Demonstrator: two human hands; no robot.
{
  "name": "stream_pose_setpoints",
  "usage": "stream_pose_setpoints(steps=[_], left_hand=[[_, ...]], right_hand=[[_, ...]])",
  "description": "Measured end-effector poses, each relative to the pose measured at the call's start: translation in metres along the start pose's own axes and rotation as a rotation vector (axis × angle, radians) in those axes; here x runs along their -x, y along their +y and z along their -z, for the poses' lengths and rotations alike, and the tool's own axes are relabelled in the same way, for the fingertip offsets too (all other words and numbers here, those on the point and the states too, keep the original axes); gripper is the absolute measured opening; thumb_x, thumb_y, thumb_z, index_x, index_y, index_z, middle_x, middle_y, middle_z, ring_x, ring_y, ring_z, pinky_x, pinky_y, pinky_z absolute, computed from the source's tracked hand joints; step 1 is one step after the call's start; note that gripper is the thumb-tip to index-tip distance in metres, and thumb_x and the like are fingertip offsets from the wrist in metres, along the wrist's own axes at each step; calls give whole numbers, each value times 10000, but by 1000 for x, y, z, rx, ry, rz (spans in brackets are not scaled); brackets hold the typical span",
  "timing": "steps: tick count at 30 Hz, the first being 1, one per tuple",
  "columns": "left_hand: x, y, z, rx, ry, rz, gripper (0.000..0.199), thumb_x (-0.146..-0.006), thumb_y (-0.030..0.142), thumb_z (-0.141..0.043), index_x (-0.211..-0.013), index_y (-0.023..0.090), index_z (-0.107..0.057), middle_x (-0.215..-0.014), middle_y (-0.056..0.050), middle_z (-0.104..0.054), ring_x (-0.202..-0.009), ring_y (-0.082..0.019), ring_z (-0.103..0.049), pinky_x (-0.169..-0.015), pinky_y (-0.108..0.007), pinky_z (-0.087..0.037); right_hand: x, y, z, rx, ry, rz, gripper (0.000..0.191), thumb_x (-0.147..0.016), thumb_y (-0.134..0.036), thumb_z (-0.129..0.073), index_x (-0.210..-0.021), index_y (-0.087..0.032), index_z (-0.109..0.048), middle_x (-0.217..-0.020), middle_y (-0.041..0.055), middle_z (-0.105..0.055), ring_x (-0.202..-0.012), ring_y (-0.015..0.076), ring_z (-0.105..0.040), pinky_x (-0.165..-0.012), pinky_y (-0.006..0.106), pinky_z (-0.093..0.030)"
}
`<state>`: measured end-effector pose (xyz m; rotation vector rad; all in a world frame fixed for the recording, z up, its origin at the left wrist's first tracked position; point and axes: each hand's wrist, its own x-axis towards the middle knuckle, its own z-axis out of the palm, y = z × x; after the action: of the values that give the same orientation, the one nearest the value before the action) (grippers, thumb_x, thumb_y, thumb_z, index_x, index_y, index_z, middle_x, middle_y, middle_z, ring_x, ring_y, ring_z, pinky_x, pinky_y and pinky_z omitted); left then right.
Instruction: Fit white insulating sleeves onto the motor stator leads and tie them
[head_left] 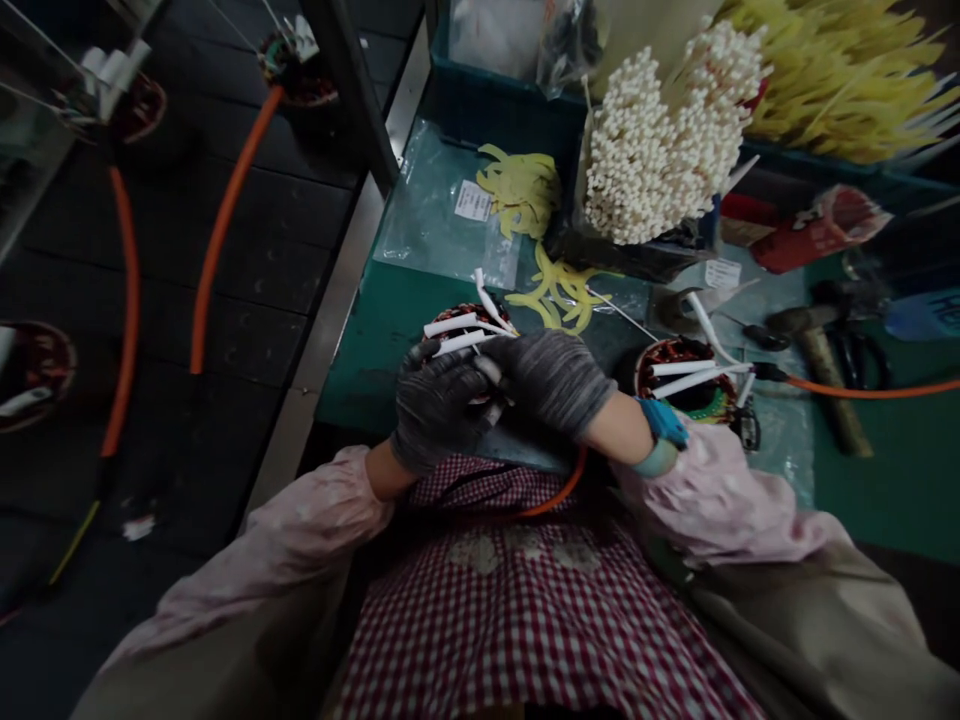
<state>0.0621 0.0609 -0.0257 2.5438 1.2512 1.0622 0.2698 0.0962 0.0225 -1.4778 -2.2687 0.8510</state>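
Your left hand (442, 405) and right hand (551, 385) grip white insulating sleeves (457, 335) at the wound stator (450, 316); hard pulling could split them.

The camera sat on my head and looked forward and down. From there I saw my checked apron (525, 620) close below, my left hand (442, 400) and right hand (551, 385) near the middle of the frame, the green desk (375, 350) just beyond them, and a dark slatted conveyor (225, 300) off to the left.
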Motion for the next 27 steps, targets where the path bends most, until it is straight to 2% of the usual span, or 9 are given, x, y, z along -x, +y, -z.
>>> stream_pose_setpoints(steps=[2, 4, 7, 10, 12, 15, 17, 23, 27], left_hand=[[0, 1, -1, -10, -25, 25, 215, -1035, 457, -676, -1119, 304, -802, -1121, -21, -886, -1182, -279, -833, -1226, -548, -573], [-1, 1, -1, -13, -45, 26, 238, -1054, 474, -657, -1110, 291, -798, -1150, -38, -889, -1197, -282, -833, -1226, -551, -580], [-2, 3, 2, -13, -32, 2, 206, -1079, 439, -665, -1141, 288, -790, -1255, -33, -883, -1265, -280, -821, -1236, -555, -579], [-3, 3, 4, 7, 7, -38, 203, -1083, 397, -683, -1216, 271, -771, -1319, -35, -872, -1284, -278, -815, -1237, -562, -578], [-3, 3, 3, 15, 24, -40, 200, -1084, 404, -680, -1194, 261, -767, -1287, -43, -879, -1249, -277, -824, -1228, -564, -583], [-2, 3, -1, 3, -20, 8, 197, -1084, 441, -675, -1087, 268, -768, -1224, -34, -885, -1252, -276, -817, -1252, -563, -569], [-2, 3, -2, -5, -69, 43, 233, -1084, 483, -671, -1066, 271, -765, -1215, -31, -883, -1268, -277, -807, -1275, -558, -555], [-2, 2, 3, 29, -105, 42, 235, -1112, 464, -656, -1172, 263, -762, -1267, -17, -878, -1279, -256, -800, -1301, -538, -535], [-3, 0, 3, 45, -174, 89, 214, -1068, 488, -706, -1140, 303, -784, -1243, -14, -882, -1268, -282, -808, -1304, -560, -533]], right_hand=[[-5, -3, 2, -65, -1, 8, 306, -1055, -508, -749, -947, -237, -841, -861, 120, -807, -806, 307, -722, -849, 493, -643], [-3, -3, 4, -150, 60, 7, 334, -1067, -528, -722, -1027, -227, -859, -945, 129, -833, -856, 316, -752, -872, 498, -648], [7, 0, 10, -430, 167, 31, 367, -1101, -547, -665, -1094, -238, -863, -1047, 92, -860, -920, 282, -788, -892, 457, -661], [13, 4, 18, -613, 90, 89, 325, -1094, -519, -686, -1063, -245, -858, -1042, 42, -865, -935, 233, -799, -915, 409, -669], [15, 7, 20, -591, 51, 108, 244, -1021, -471, -780, -1022, -237, -852, -992, 32, -860, -904, 221, -797, -885, 381, -666], [15, 13, 17, -521, 155, 88, 197, -941, -423, -827, -980, -230, -840, -973, 41, -861, -874, 220, -797, -852, 364, -653], [16, 16, 15, -501, 186, 76, 200, -943, -429, -814, -974, -232, -833, -974, 48, -860, -870, 222, -798, -855, 367, -652], [18, 17, 17, -543, 89, 109, 171, -964, -414, -807, -972, -244, -818, -951, 44, -848, -868, 221, -792, -868, 376, -655], [18, 17, 18, -527, 110, 114, 149, -971, -384, -803, -983, -237, -825, -967, 47, -852, -874, 222, -799, -876, 376, -658]])
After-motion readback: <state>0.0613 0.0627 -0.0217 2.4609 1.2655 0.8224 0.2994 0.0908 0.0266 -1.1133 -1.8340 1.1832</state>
